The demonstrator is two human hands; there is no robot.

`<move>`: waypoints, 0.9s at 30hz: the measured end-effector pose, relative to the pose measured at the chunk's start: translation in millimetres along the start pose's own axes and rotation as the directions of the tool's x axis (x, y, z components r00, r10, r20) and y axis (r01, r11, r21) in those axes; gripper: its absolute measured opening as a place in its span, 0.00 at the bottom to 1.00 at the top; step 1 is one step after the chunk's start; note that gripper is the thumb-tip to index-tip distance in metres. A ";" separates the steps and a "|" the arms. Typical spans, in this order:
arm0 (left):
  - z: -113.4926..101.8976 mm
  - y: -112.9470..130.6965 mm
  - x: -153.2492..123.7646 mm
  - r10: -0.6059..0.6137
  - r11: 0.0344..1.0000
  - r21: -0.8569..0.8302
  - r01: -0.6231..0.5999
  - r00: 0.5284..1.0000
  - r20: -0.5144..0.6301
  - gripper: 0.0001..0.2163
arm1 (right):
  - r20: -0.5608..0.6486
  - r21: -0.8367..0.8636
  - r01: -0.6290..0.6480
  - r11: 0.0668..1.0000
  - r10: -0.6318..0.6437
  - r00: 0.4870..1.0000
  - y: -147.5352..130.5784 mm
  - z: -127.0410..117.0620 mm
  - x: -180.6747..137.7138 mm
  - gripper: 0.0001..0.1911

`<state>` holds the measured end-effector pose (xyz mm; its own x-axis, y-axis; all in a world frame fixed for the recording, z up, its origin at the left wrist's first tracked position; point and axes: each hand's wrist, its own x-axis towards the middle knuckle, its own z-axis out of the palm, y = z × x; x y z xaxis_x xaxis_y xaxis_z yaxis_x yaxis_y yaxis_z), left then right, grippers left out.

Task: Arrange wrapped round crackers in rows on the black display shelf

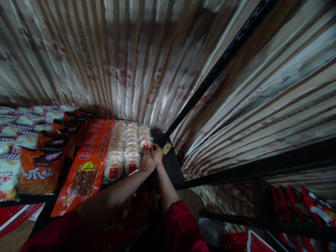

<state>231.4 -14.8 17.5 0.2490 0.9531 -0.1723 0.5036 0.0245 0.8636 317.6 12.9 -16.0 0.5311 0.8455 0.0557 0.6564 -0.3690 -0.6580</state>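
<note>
Rows of clear packets of round pale cakes (126,147) lie on a dark shelf (172,168). Both my hands meet at the front packet of the right-hand row (145,143). My left hand (147,161) rests against that row with its fingers curled at the packet's edge. My right hand (156,152) is closed in a pinch on the same packet's corner. Red sleeves cover both my upper arms at the bottom of the view.
Long orange snack packets (88,164) lie left of the cakes, with orange and white bags (39,168) further left. A striped foil curtain (136,59) backs the shelf. A black frame post (223,59) rises at right. Red packets (312,206) fill a lower right shelf.
</note>
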 end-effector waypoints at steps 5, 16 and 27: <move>-3.2 1.8 0.1 0.015 1.000 -0.006 -0.015 1.000 0.002 0.26 | -0.010 0.030 0.020 0.999 -0.020 1.000 1.2 3.2 3.1 0.13; 4.5 -1.6 -7.0 0.093 0.994 0.059 -0.091 0.995 -0.034 0.21 | -0.101 0.163 0.018 0.987 -0.001 0.995 12.1 2.4 -7.7 0.16; -0.3 -7.3 -55.8 0.075 0.992 0.095 -0.081 0.995 0.064 0.14 | -0.147 0.121 0.026 0.992 -0.008 0.989 9.4 -14.4 -60.6 0.18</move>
<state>213.6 -68.1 21.0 0.3385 0.9310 -0.1366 0.5583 -0.0819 0.8256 299.3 -47.3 -14.7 0.5987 0.7826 0.1707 0.6004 -0.2974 -0.7424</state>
